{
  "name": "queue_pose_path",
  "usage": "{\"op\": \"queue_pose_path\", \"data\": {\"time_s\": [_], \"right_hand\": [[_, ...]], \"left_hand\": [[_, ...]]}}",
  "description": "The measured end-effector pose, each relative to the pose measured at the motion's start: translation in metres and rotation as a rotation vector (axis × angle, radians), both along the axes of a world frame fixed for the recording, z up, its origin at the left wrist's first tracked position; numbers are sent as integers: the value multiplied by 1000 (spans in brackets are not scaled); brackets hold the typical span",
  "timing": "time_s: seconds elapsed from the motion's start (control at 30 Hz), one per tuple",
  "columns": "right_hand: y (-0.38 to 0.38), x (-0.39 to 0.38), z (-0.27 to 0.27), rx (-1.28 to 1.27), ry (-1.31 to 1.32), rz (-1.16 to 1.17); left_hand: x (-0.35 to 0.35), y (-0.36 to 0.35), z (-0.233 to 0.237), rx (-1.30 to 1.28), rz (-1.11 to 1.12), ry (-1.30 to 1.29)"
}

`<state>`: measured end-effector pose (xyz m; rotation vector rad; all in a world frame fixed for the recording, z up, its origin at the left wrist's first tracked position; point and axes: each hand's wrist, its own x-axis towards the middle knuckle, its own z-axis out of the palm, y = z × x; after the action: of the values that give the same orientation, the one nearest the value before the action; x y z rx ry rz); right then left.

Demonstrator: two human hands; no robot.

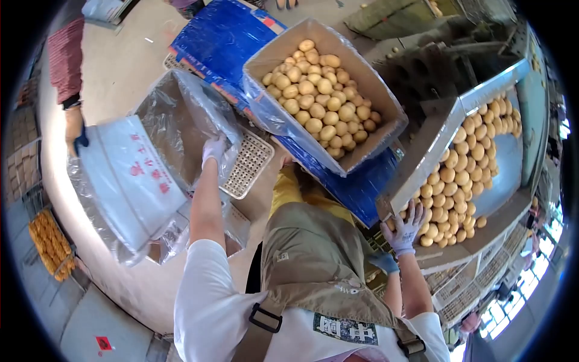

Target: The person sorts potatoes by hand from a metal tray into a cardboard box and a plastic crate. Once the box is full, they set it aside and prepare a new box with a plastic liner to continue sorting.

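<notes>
My left hand, in a white glove, is closed on the edge of a clear plastic liner. This liner lines an open carton on my left. My right hand, also gloved, has its fingers stretched out against potatoes at the lower corner of a metal sorting chute. Potatoes lie heaped along that chute. In front of me a lined carton full of potatoes rests on a blue plastic-wrapped surface.
A person's sleeve and dark-gloved hand are beside a printed white carton flap. Another blue-gloved hand shows under my right arm. A perforated crate stands near my left hand, and an orange sack lies at far left.
</notes>
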<state>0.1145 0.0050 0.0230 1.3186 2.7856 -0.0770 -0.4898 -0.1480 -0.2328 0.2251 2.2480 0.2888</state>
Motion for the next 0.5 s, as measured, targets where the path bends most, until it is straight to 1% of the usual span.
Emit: {"op": "queue_pose_path", "data": {"time_s": [0.03, 0.07, 0.17, 0.2, 0.27, 0.33, 0.4, 0.47, 0.5], "right_hand": [[0, 3, -1, 1, 16, 4], [0, 7, -4, 9, 53, 29], [1, 5, 0, 4, 47, 10], [1, 4, 1, -7, 58, 5], [0, 7, 1, -13, 47, 7], [0, 3, 4, -32, 38, -26], [0, 4, 0, -13, 63, -27], [0, 4, 1, 2, 79, -17], [1, 0, 4, 0, 72, -23]], "left_hand": [[0, 5, -3, -49, -57, -8], [7, 2, -2, -23, -188, 101], [14, -41, -42, -17, 38, -33], [19, -24, -3, -107, 119, -138], [34, 22, 97, -314, 263, -337], [21, 29, 66, -238, 272, -254], [2, 35, 13, -112, 273, -180], [9, 47, -10, -28, 334, -74], [15, 42, -20, 5, 381, -24]]}}
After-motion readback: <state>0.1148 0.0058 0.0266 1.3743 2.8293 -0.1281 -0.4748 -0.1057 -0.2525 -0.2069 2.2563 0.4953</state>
